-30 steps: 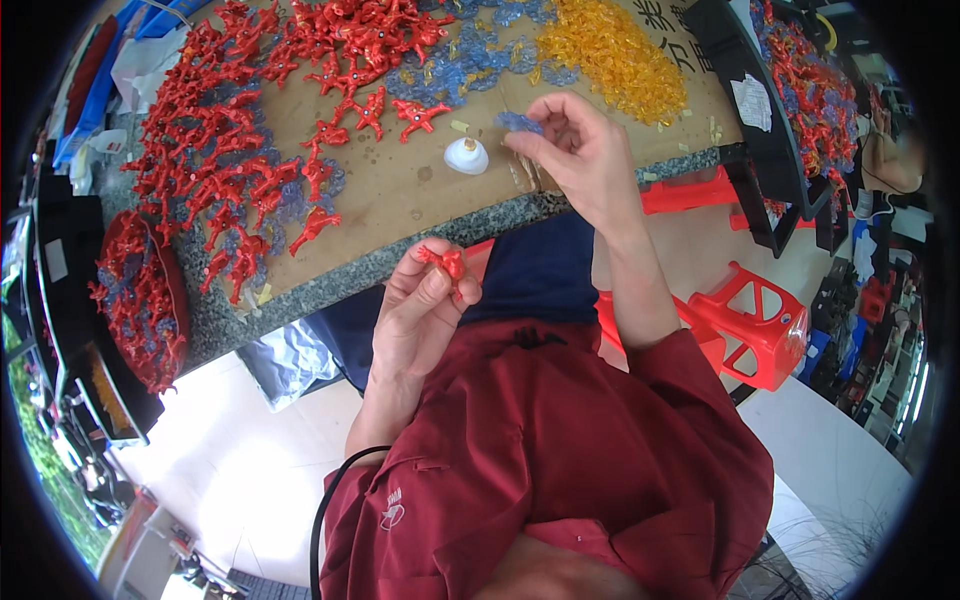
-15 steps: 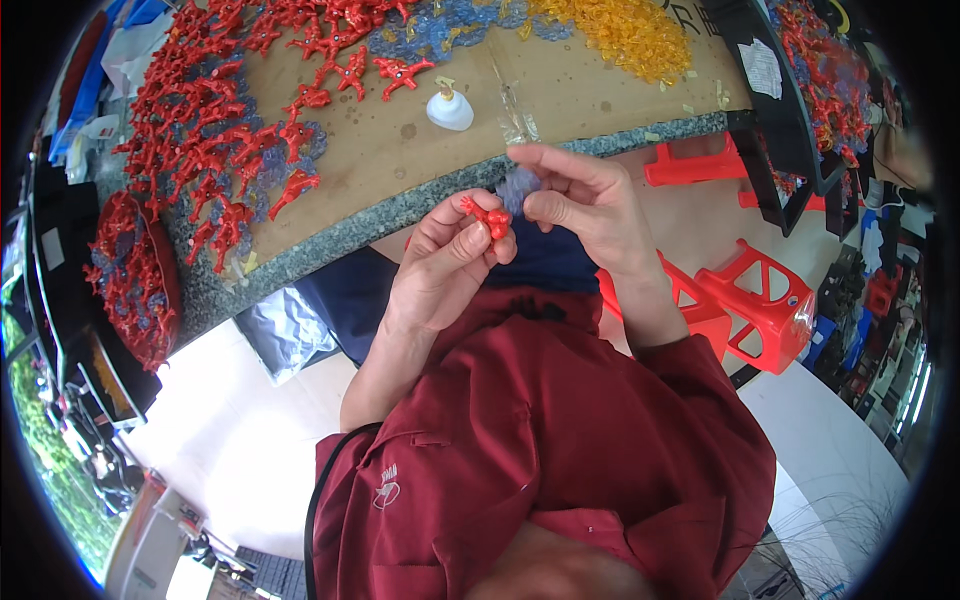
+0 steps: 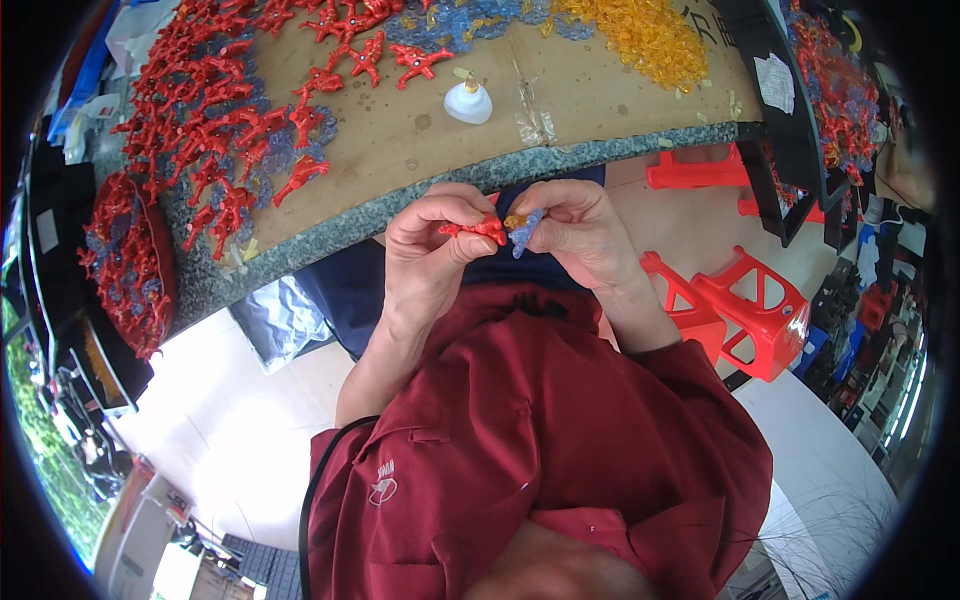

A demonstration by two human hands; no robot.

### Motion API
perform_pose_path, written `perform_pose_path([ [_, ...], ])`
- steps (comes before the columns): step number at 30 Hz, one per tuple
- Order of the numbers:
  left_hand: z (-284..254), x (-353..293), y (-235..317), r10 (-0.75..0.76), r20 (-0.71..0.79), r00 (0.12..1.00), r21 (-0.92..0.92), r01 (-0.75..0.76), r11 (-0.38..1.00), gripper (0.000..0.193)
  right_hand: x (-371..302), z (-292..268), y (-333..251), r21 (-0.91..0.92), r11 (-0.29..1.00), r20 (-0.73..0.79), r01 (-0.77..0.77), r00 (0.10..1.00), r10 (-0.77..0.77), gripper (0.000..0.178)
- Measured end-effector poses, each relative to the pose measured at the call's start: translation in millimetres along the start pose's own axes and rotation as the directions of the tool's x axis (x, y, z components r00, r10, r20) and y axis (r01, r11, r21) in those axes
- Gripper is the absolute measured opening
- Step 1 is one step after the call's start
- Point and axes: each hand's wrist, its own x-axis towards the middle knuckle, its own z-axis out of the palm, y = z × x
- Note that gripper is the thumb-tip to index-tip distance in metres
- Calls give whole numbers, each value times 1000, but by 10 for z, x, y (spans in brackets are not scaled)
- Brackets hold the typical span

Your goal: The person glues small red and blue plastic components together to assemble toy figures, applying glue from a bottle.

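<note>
In front of the table edge, both my hands are raised close together. Between thumb and fingers, my left hand point(image 3: 432, 235) pinches a small red plastic figure point(image 3: 482, 231). A translucent blue plastic piece point(image 3: 522, 236) is in the closed fingers of my right hand point(image 3: 580, 228), with a bit of orange showing at its top. The two pieces are side by side, almost meeting; whether they touch I cannot tell. Beyond my hands, a small white bottle point(image 3: 468, 104) with a yellowish tip stands on the brown cardboard point(image 3: 410, 135).
Many red figures point(image 3: 215, 130) are heaped at the left, with blue pieces point(image 3: 440, 28) and a yellow pile point(image 3: 650, 40) at the back. A red basket point(image 3: 128, 265) of pieces sits by the left corner. Red stools point(image 3: 750, 310) and a black rack point(image 3: 800, 110) occupy the right.
My hands have turned: the red figure now lies more level, and the blue piece has come lower beside it, its orange part showing. The table view has shifted slightly.
</note>
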Motion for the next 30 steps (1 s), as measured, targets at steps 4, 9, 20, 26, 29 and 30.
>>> perform_pose_path([
  [4, 1, -2, 18, 75, 4, 997, 134, -75, 988, 22, -13, -39, 44, 32, 999, 11, -11, 1000, 11, 24],
  [9, 1, -12, 50, 137, 9, 991, 220, -136, 966, 19, -32, 0, 56, -11, 999, -15, 35, 999, -36, 23],
  [20, -24, 88, 139, 285, 204, 937, 447, -348, 824, 15, -110, 72, 56, -90, 995, -76, 39, 996, -46, 18],
  [26, -66, 77, 111, 219, 207, 953, 436, -291, 852, 14, -110, 137, 103, -138, 985, -82, 108, 989, -120, 17],
  [29, -88, 64, 78, 176, 184, 967, 391, -236, 890, 13, -111, 167, 126, -259, 947, -73, 190, 974, -215, 18],
  [30, -82, 62, 74, 170, 170, 971, 387, -224, 895, 14, -116, 156, 141, -338, 912, -70, 230, 961, -269, 19],
])
